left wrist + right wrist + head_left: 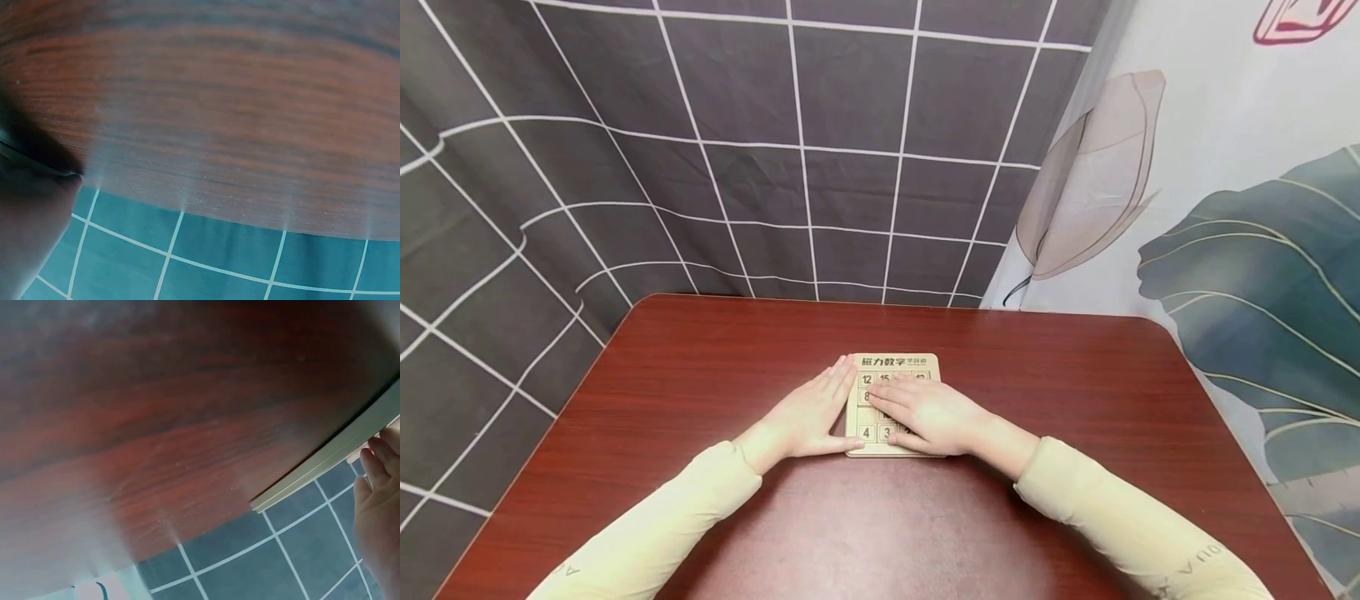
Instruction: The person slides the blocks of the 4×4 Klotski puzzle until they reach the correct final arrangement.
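Observation:
A pale wooden number slide puzzle (891, 362) lies flat on the table, with dark Chinese lettering along its top. Number tiles such as the 4 tile (867, 432) show in its tray, and a gap without a tile is visible at the left. Along the puzzle's left edge rests my left hand (805, 417), fingers straight and thumb across the lower left corner. My right hand (940, 417) lies over the right part, its extended fingertips on the tiles, hiding several of them. In the right wrist view the puzzle's side (325, 459) appears under the right hand's fingers (375, 469).
The reddish-brown wooden table (737, 350) surrounds the puzzle. A dark curtain with white grid lines (850, 183) hangs behind and to the left. A pale curtain with leaf prints (1262, 275) hangs at the right.

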Available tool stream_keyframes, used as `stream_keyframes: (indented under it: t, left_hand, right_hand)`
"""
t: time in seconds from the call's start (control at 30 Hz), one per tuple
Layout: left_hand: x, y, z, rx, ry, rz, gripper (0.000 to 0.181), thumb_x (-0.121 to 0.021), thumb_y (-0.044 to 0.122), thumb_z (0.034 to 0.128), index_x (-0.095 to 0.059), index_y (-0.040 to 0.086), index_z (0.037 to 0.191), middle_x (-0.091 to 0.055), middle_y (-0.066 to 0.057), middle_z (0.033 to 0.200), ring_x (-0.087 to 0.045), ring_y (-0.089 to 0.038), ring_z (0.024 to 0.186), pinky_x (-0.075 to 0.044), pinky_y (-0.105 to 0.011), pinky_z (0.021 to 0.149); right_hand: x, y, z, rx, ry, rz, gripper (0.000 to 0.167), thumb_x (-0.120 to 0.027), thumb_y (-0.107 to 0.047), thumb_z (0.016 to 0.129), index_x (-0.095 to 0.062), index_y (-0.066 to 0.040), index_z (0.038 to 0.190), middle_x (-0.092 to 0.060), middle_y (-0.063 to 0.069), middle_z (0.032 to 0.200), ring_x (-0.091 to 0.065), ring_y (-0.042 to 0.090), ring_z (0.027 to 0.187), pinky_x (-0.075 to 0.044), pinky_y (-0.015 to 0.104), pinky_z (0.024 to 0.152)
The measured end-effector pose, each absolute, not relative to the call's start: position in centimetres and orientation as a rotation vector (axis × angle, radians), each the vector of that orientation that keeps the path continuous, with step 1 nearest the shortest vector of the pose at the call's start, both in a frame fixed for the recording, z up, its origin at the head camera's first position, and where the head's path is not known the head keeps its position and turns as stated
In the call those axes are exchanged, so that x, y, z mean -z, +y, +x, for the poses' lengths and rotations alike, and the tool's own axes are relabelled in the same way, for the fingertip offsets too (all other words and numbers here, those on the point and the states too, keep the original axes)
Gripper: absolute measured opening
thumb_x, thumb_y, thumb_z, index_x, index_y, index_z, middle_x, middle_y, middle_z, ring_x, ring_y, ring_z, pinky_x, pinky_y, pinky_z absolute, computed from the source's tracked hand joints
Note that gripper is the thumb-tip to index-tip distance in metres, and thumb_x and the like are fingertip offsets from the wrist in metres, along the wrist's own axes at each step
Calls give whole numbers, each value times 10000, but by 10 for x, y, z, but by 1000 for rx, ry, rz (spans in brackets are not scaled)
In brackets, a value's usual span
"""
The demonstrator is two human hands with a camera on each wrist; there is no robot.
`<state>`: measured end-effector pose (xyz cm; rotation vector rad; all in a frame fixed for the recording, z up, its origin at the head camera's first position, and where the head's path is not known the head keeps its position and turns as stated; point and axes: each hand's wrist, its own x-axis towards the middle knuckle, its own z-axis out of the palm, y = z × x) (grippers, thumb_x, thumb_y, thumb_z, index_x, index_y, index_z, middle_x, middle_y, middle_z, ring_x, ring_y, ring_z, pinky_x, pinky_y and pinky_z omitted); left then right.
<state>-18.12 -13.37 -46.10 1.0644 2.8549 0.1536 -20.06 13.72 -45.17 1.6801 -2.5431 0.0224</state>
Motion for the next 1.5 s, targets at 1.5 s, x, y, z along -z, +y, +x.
stream_keyframes:
  t: [1.5]
  left_hand:
    - [462,-134,-182,-121,2855,1069,1113,-584,686,971,-209,-123,1638,-191,-297,1739,-212,-395,1643,-269,-459,1347]
  right_hand:
    - [453,134,-222,4,-2588,1643,630,-572,-437,1071,-513,-58,1571,-519,93,1636,-488,256,1531,-388,430,1292]
